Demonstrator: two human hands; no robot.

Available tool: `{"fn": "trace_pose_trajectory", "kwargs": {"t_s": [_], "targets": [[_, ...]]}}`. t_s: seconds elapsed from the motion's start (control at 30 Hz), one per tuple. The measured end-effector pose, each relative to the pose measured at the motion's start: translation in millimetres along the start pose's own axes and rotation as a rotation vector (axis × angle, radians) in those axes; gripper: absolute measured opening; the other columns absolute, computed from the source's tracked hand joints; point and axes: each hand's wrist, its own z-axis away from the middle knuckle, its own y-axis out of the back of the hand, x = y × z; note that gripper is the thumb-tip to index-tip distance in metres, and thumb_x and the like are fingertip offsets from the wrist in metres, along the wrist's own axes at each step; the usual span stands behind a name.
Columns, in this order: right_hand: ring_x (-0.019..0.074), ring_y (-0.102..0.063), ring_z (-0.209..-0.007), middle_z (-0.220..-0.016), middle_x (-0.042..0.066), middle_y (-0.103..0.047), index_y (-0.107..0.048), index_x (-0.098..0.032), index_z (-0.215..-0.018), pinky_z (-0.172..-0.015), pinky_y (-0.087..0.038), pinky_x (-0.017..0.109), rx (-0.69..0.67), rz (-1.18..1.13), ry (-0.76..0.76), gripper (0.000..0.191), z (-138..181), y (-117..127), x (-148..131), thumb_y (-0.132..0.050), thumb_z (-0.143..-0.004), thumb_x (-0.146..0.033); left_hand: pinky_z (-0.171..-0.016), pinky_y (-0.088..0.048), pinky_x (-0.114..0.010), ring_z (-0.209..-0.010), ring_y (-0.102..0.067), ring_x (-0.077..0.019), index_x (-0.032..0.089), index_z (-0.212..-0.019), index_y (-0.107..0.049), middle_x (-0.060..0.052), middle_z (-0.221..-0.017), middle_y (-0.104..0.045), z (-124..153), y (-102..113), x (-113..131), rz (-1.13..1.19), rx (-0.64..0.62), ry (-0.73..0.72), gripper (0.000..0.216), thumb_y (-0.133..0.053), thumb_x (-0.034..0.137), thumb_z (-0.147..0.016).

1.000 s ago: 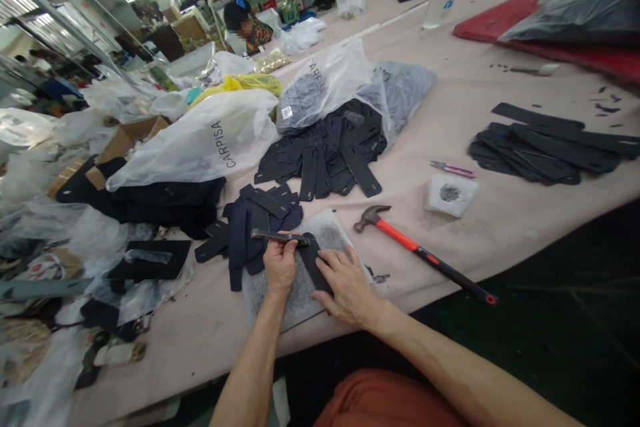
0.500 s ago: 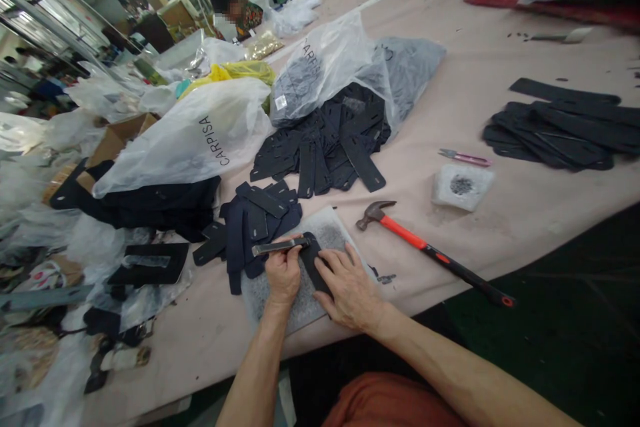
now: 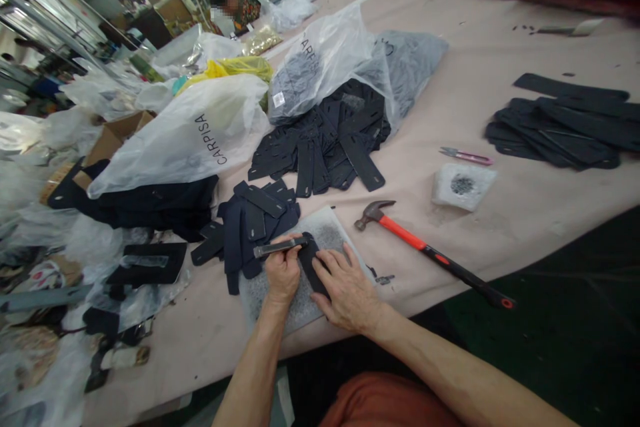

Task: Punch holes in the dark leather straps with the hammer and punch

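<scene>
My left hand point(image 3: 283, 275) is closed around a metal hole punch point(image 3: 279, 247), which lies tilted almost sideways with its tip at the upper end of a dark strip point(image 3: 312, 265). Over that strip's right side lies my right hand point(image 3: 347, 288), fingers spread and pressed down flat, thumb near the lower end. Beneath both is a pale, worn, speckled pad point(image 3: 300, 310). A claw hammer point(image 3: 425, 248) with a red and black handle rests to the right of the pad, touched by neither hand. Loose dark strips point(image 3: 256, 217) overlap the pad's left edge.
A big heap of slotted dark strips point(image 3: 325, 140) spills from a plastic bag point(image 3: 325, 47). To the right are thread snips point(image 3: 466, 156), a white block point(image 3: 463, 187) and another strip pile point(image 3: 560, 127). Bags and clutter fill the left. A person point(image 3: 227, 0) sits far back.
The view has shifted very slightly. Both hands, the hole punch and the strip keep nearly the same place, and the hammer has not moved.
</scene>
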Motion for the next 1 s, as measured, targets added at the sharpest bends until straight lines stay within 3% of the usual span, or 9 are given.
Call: {"fn": "trace_pose_trajectory", "kwargs": {"t_s": [0.2, 0.43, 0.53, 0.63, 0.73, 0.87, 1.0], "targets": [[0.0329, -0.04, -0.127, -0.137, 0.018, -0.05, -0.05, -0.011, -0.135, -0.116, -0.011, 0.057, -0.007, 0.0, -0.001, 0.062, 0, 2, 0, -0.062, -0.083, -0.044, -0.088, -0.053, -0.034, -0.094, -0.066, -0.0194, 0.021, -0.098, -0.063, -0.005, -0.096, -0.07, -7, -4, 5, -0.029, -0.096, -0.048, 0.015, -0.05, 0.021, -0.091], [0.0341, -0.04, -0.127, -0.137, 0.019, -0.049, -0.05, -0.011, -0.134, -0.115, -0.012, 0.059, -0.004, -0.03, -0.003, 0.062, 0, 2, -2, -0.064, -0.082, -0.041, -0.088, -0.052, -0.034, -0.094, -0.067, -0.0197, 0.019, -0.097, -0.062, -0.006, -0.096, -0.07, -7, -10, 3, -0.053, -0.099, -0.066, 0.014, -0.049, 0.021, -0.091], [0.0322, -0.043, -0.124, -0.135, 0.016, -0.051, -0.055, -0.015, -0.128, -0.113, -0.02, 0.057, 0.014, -0.131, 0.018, 0.054, 1, 10, 2, -0.064, -0.082, -0.042, -0.088, -0.052, -0.032, -0.094, -0.067, -0.0191, 0.019, -0.098, -0.061, -0.006, -0.097, -0.071, -7, -10, 2, -0.043, -0.112, -0.085, 0.014, -0.049, 0.019, -0.09], [0.0282, -0.047, -0.121, -0.131, 0.014, -0.053, -0.056, -0.017, -0.123, -0.106, -0.035, 0.049, 0.151, -0.211, -0.036, 0.041, 4, 29, 25, -0.056, -0.087, -0.037, -0.086, -0.052, -0.031, -0.092, -0.067, -0.0186, 0.019, -0.099, -0.061, -0.005, -0.096, -0.071, -7, -9, 2, -0.037, -0.117, -0.07, 0.016, -0.049, 0.017, -0.089], [0.0302, -0.049, -0.117, -0.126, 0.017, -0.054, -0.056, -0.013, -0.122, -0.099, -0.04, 0.046, 0.274, -0.035, -0.208, 0.039, 15, 55, 67, -0.052, -0.089, -0.032, -0.085, -0.052, -0.032, -0.09, -0.068, -0.0189, 0.019, -0.099, -0.062, -0.006, -0.097, -0.071, -6, -9, 1, -0.033, -0.124, -0.046, 0.017, -0.05, 0.017, -0.089], [0.0329, -0.054, -0.102, -0.109, 0.019, -0.058, -0.058, -0.011, -0.113, -0.084, -0.043, 0.044, 0.098, 0.316, -0.404, 0.036, 40, 83, 118, -0.054, -0.086, -0.035, -0.083, -0.052, -0.032, -0.09, -0.068, -0.02, 0.02, -0.098, -0.063, -0.005, -0.095, -0.071, -5, -9, -2, -0.019, -0.12, -0.035, 0.016, -0.05, 0.018, -0.088], [0.0279, -0.058, -0.086, -0.091, 0.014, -0.06, -0.059, -0.014, -0.096, -0.071, -0.041, 0.036, -0.112, 0.431, -0.439, 0.023, 57, 91, 128, -0.049, -0.089, -0.033, -0.082, -0.052, -0.032, -0.089, -0.068, -0.0213, 0.02, -0.096, -0.062, -0.007, -0.092, -0.071, -4, -10, -4, -0.032, -0.12, -0.033, 0.014, -0.051, 0.019, -0.087]]}}
